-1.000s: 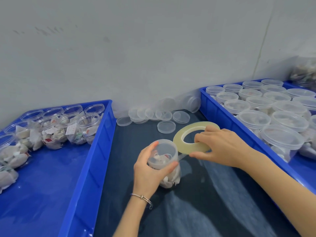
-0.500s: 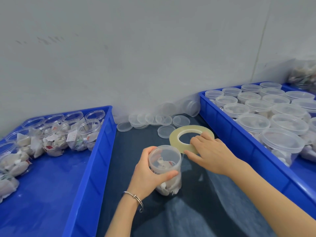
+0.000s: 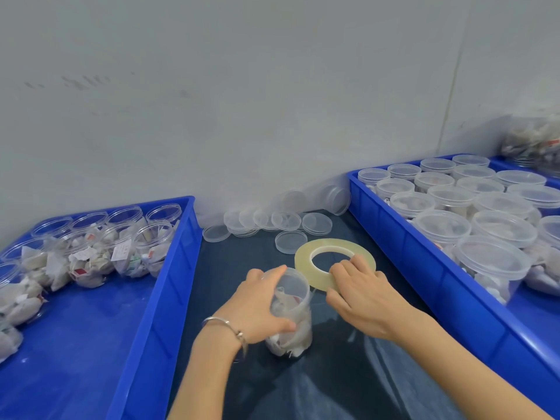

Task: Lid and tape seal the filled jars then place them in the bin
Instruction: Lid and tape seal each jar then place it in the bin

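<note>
A clear lidded jar filled with white packets stands on the dark mat between two blue bins. My left hand grips its side, fingers curled round the top and thumb low on the front. A flat yellowish tape roll lies on the mat just right of the jar. My right hand holds the roll's near edge, fingers over the ring and thumb beside the jar. A short strip of tape seems to run from the roll to the jar's rim.
The left blue bin holds several open filled jars. The right blue bin holds several lidded jars. Loose clear lids lie by the wall behind the roll.
The tape roll came down from a tilted, lifted position to lie flat on the mat. My left hand has shifted round the jar.
</note>
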Motion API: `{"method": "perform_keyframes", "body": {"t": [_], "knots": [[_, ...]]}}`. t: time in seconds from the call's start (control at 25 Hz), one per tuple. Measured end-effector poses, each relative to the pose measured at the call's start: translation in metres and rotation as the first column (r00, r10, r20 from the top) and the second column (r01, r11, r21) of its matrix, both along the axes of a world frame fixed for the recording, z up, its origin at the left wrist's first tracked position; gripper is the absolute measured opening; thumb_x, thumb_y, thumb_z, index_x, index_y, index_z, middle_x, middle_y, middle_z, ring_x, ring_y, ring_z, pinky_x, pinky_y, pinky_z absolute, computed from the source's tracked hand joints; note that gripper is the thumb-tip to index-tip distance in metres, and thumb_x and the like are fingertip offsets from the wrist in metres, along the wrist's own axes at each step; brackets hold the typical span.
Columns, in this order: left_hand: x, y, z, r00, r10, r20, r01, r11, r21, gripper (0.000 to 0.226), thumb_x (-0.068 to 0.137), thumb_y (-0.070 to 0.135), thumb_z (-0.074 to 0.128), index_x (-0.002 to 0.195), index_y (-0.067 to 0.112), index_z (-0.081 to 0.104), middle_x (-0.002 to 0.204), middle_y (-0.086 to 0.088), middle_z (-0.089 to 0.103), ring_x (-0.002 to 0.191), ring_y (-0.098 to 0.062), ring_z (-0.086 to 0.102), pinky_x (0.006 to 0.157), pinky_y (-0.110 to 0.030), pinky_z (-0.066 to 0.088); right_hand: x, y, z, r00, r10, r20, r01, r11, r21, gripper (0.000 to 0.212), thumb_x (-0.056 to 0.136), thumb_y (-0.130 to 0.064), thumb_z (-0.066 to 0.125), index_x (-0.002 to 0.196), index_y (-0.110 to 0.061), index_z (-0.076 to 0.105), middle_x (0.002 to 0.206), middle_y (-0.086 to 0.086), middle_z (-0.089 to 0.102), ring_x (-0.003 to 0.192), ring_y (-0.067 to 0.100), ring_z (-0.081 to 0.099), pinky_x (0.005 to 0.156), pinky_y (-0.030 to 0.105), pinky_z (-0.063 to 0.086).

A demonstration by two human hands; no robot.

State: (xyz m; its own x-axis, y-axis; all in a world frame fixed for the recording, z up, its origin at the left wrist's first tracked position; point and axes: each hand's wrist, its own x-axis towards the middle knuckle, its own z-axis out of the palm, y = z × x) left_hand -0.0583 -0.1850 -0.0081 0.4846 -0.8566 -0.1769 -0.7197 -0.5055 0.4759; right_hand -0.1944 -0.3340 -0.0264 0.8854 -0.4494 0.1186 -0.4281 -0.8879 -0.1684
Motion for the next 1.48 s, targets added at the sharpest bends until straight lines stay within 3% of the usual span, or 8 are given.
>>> {"method": "perform_keyframes", "body": {"t": [0.08,0.16,0.36,0.56,0.72,1.08,1.24,1.48], "knots": [[-0.018,-0.016,0.003,0.994,0.004,0.105,-0.015,0.995,0.102,0.084,0.078,0.062,0.061,0.145,0.042,0.015,0.156,0.009,-0.005,0.145,-0.026,-0.001,0.109,-0.056,0.023,0.001,0.003,0.002,1.000,0.013,-0.027,-0.014,1.000,-0.025,0.024,0.097,-0.038,0.027,0.089,-0.018,0.037,0.090,-0.004,0.038,0.091,0.016,0.030,0.075,0.036,0.041],[-0.034,-0.028,-0.003,0.974,-0.004,0.226,-0.025,0.992,0.126,0.067,0.087,0.065,0.044,0.142,0.037,0.019,0.157,0.012,-0.004,0.145,-0.030,-0.015,0.105,-0.068,0.012,-0.001,0.002,0.004,0.998,0.017,-0.058,-0.020,0.998,-0.052,0.026,0.099,-0.041,0.026,0.093,-0.019,0.039,0.094,-0.006,0.039,0.095,0.015,0.031,0.079,0.036,0.041],[-0.042,-0.029,-0.024,0.868,0.144,0.476,-0.116,0.989,-0.088,0.035,0.100,0.045,0.028,0.133,0.032,0.032,0.147,0.015,0.022,0.144,-0.021,0.006,0.109,-0.055,0.016,-0.006,-0.007,0.005,0.996,0.037,-0.077,-0.041,0.998,-0.055,0.030,0.100,-0.046,0.026,0.104,-0.022,0.043,0.102,-0.010,0.041,0.099,0.011,0.031,0.084,0.036,0.041],[-0.044,-0.027,-0.032,0.875,0.282,0.394,-0.147,0.929,-0.339,0.027,0.095,0.039,0.042,0.119,0.030,0.051,0.131,0.017,0.045,0.137,-0.021,0.028,0.104,-0.048,0.023,0.000,-0.003,0.000,1.000,0.020,-0.013,-0.021,0.994,-0.105,0.034,0.097,-0.053,0.027,0.101,-0.024,0.044,0.099,-0.012,0.046,0.098,0.010,0.033,0.081,0.033,0.041],[-0.045,-0.026,-0.033,0.833,0.339,0.438,-0.094,0.866,-0.491,0.017,0.080,0.032,0.067,0.096,0.024,0.064,0.107,0.011,0.063,0.115,-0.027,0.055,0.087,-0.053,0.042,0.004,0.001,0.001,0.999,-0.045,-0.005,0.044,0.988,-0.145,0.044,0.092,-0.063,0.023,0.094,-0.025,0.045,0.091,-0.014,0.045,0.089,0.007,0.029,0.072,0.029,0.035],[-0.037,-0.039,-0.029,0.881,0.383,0.279,-0.225,0.856,-0.465,0.019,0.085,0.033,0.051,0.103,0.034,0.054,0.111,0.022,0.054,0.114,-0.009,0.041,0.093,-0.036,0.025,0.008,0.022,0.002,0.973,-0.224,0.045,0.229,0.947,-0.225,0.039,0.094,-0.059,0.021,0.088,-0.024,0.037,0.089,-0.012,0.041,0.101,0.013,0.036,0.072,0.035,0.027],[-0.032,-0.048,-0.025,0.896,0.365,0.251,-0.240,0.877,-0.416,0.018,0.084,0.032,0.052,0.102,0.034,0.053,0.111,0.020,0.054,0.113,-0.011,0.040,0.092,-0.037,0.024,0.008,0.037,0.002,0.932,-0.294,0.214,0.342,0.908,-0.241,0.036,0.091,-0.049,0.045,0.075,-0.017,0.047,0.073,-0.003,0.046,0.085,0.021,0.045,0.063,0.037,0.029],[-0.030,-0.060,-0.024,0.903,0.329,0.276,-0.203,0.893,-0.402,0.021,0.081,0.030,0.055,0.102,0.032,0.054,0.111,0.018,0.055,0.114,-0.013,0.040,0.092,-0.037,0.023,0.008,0.041,-0.003,0.853,-0.515,0.083,0.520,0.853,-0.052,0.045,0.098,-0.055,0.022,0.102,-0.022,0.052,0.093,-0.008,0.051,0.098,0.014,0.036,0.068,0.036,0.030]]}}
